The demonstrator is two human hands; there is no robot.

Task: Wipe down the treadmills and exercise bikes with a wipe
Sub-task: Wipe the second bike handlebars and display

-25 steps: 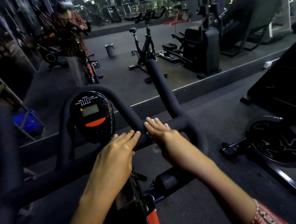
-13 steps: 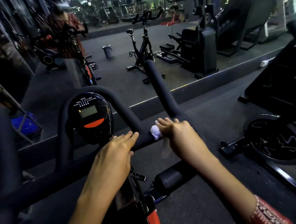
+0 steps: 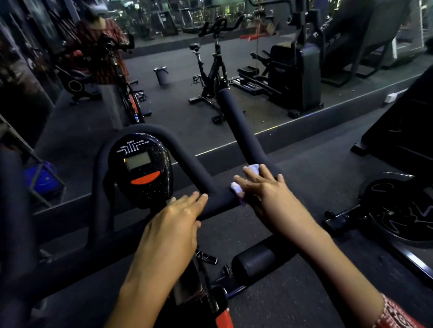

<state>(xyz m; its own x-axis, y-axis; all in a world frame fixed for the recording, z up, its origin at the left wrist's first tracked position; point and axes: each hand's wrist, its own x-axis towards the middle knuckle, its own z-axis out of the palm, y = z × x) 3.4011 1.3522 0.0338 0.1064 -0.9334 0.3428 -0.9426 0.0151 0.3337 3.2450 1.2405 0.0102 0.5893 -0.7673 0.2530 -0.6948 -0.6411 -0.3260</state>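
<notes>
I stand at an exercise bike whose black padded handlebar point(image 3: 220, 201) runs across the view, with a round black console point(image 3: 140, 167) at its middle. My right hand point(image 3: 264, 194) lies on the bar at the bend of the right horn, fingers straight, pressing a white wipe point(image 3: 254, 169) onto the padding. The wipe shows past my fingertips and beside my thumb. My left hand point(image 3: 173, 226) rests flat on the bar just right of the console, fingers straight, holding nothing.
A wall mirror ahead reflects a spin bike point(image 3: 213, 73), a small bin point(image 3: 161, 75), large black machines point(image 3: 296, 77) and a person in a patterned top point(image 3: 99, 52). Another bike's flywheel point(image 3: 403, 211) stands on the floor at right. Blue plates point(image 3: 42, 179) sit at left.
My right hand has slid with the wipe to the right along the bar, up toward the base of the right horn. My left hand has stayed in place.
</notes>
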